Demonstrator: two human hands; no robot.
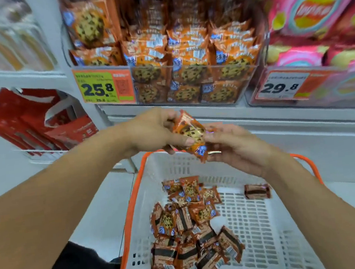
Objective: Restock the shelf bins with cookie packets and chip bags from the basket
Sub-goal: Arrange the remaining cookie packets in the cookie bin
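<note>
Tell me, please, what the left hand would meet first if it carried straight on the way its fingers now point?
Its fingers point rightward, so the left hand would probably meet the right hand, just beyond the cookie packet both hold; depth is unclear.

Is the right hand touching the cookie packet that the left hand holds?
Touching. The head view shows the right hand with its fingertips against the lower right edge of the cookie packet, while the left hand grips it from the other side.
</note>
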